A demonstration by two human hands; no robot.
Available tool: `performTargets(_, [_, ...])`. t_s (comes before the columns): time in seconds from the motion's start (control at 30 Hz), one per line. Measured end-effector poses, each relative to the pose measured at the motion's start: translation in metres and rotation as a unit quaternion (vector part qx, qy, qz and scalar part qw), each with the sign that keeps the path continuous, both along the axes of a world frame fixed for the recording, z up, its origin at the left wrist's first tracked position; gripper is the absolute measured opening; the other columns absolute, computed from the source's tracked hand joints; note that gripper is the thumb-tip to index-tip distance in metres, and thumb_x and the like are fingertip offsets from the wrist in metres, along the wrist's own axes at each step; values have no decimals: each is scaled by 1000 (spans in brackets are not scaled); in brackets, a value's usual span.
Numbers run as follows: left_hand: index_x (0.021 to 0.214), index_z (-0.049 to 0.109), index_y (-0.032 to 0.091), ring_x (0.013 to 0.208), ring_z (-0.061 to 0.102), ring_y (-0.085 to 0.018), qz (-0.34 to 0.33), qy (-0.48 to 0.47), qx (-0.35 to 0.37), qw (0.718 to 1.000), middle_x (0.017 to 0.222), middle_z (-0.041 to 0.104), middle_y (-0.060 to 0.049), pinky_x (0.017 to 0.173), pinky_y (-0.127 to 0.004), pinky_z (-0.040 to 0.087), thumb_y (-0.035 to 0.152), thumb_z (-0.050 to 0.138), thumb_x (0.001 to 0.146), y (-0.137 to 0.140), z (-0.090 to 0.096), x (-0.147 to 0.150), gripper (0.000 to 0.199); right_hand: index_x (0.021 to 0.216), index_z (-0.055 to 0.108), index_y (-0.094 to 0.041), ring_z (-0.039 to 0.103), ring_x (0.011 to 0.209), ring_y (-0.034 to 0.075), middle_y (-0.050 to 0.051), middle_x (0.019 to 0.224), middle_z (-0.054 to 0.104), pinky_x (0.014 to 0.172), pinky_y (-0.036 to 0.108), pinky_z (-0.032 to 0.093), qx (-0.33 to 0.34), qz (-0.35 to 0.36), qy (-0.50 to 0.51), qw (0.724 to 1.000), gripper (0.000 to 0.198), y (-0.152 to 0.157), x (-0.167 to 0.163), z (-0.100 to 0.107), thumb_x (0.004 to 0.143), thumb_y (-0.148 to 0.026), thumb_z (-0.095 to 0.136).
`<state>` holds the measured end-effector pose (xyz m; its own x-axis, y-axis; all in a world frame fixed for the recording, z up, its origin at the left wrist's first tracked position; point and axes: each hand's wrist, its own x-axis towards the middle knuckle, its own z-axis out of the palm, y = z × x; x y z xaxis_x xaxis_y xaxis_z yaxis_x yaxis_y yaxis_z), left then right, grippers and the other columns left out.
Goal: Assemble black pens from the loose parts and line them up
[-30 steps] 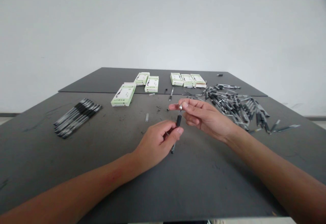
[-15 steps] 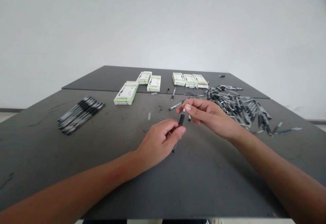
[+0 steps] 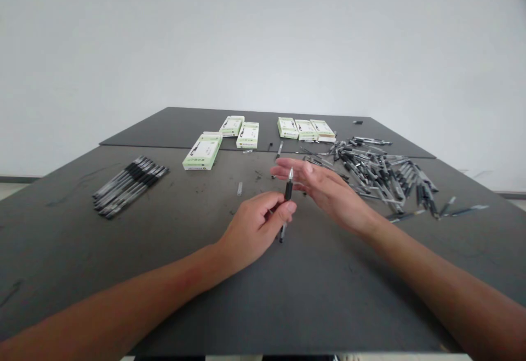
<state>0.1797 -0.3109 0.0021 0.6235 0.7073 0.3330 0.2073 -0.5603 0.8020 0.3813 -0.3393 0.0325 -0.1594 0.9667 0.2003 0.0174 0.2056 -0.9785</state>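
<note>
Held upright at the middle of the table is a gel pen [image 3: 289, 190] with a black grip and a bare pointed silver tip. My left hand [image 3: 257, 224] is closed round its barrel, and the pen's lower end shows beneath the fingers. Just behind and to the right of the tip is my right hand [image 3: 324, 188], fingers stretched out and holding nothing. To the right of that hand lies a loose heap of pens and pen parts [image 3: 370, 169]. A neat row of pens [image 3: 129, 185] lies on the left.
Green and white pen boxes stand farther back, the nearest box [image 3: 203, 152] left of centre and others [image 3: 304, 130] right of centre. A small clear cap [image 3: 240, 188] lies on the dark table [image 3: 205, 306]. A seam crosses the tabletop, with a wall behind.
My right hand has let go of the pen's tip and straightened its fingers. The pen, still in my left hand, stands more upright and slightly further left.
</note>
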Motion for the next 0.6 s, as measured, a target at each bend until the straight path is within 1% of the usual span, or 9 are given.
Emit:
performTargets(0.03, [84, 68, 20, 74, 67, -16, 1, -3, -8, 1000, 77, 71, 1, 73, -28, 46, 36, 54, 109, 0, 0, 0, 33, 128, 81, -31, 64, 136, 28, 7, 138, 77, 116, 46, 44, -8, 17, 7, 1000, 46, 0, -1, -1, 103, -65, 61])
performTargets(0.1, [84, 68, 20, 74, 68, -16, -2, -8, -22, 1000, 78, 72, 0, 72, -27, 48, 36, 54, 109, 1, -1, 1, 33, 123, 84, -31, 64, 136, 28, 7, 140, 76, 119, 47, 43, -16, 22, 9, 1000, 43, -1, -3, -3, 104, -62, 62])
performTargets(0.2, [84, 68, 19, 73, 68, -15, -15, -9, -33, 999, 81, 73, 0, 72, -25, 49, 33, 55, 109, 0, -2, 2, 32, 106, 87, -29, 72, 117, 26, 5, 120, 83, 108, 42, 51, -20, -33, 5, 999, 31, 0, -4, -6, 90, -55, 84])
performTargets(0.27, [86, 69, 19, 72, 68, -13, -25, -8, -36, 999, 83, 74, 0, 72, -24, 50, 32, 55, 109, -1, -2, 2, 30, 96, 85, -28, 73, 105, 24, 3, 108, 84, 100, 39, 54, -15, -73, 24, 997, 31, 2, -5, -8, 78, -52, 95])
performTargets(0.3, [86, 69, 19, 71, 68, -13, -29, -8, -37, 999, 84, 74, 0, 72, -24, 51, 32, 55, 109, -1, -2, 2, 30, 98, 85, -29, 73, 107, 24, 3, 108, 83, 100, 39, 54, -14, -76, 39, 996, 33, 2, -5, -8, 78, -53, 95])
performTargets(0.4, [88, 70, 18, 71, 69, -13, -29, -17, -45, 998, 84, 74, 0, 72, -23, 52, 33, 54, 110, -2, -2, 2, 31, 122, 83, -30, 69, 124, 26, 6, 128, 81, 108, 41, 51, -29, -16, 75, 997, 44, 0, -6, -8, 96, -64, 73])
performTargets(0.47, [88, 70, 18, 70, 69, -12, -30, -23, -48, 998, 84, 74, 0, 73, -23, 52, 32, 54, 111, -2, -2, 2, 31, 127, 82, -30, 68, 130, 27, 7, 137, 78, 110, 44, 51, -46, 33, 84, 995, 44, -2, -6, -7, 104, -62, 62])
performTargets(0.53, [88, 70, 18, 70, 69, -12, -35, -26, -47, 998, 84, 75, 0, 73, -23, 52, 32, 54, 110, -2, -3, 2, 31, 122, 84, -31, 70, 128, 26, 6, 135, 79, 111, 43, 52, -47, 43, 79, 995, 34, -3, -6, -6, 103, -55, 68])
performTargets(0.6, [88, 70, 18, 70, 69, -12, -39, -25, -45, 998, 84, 75, 0, 74, -24, 52, 31, 54, 111, -2, -2, 2, 32, 117, 86, -34, 72, 123, 24, 4, 128, 82, 110, 42, 53, -40, 16, 63, 997, 26, -3, -5, -6, 98, -49, 78])
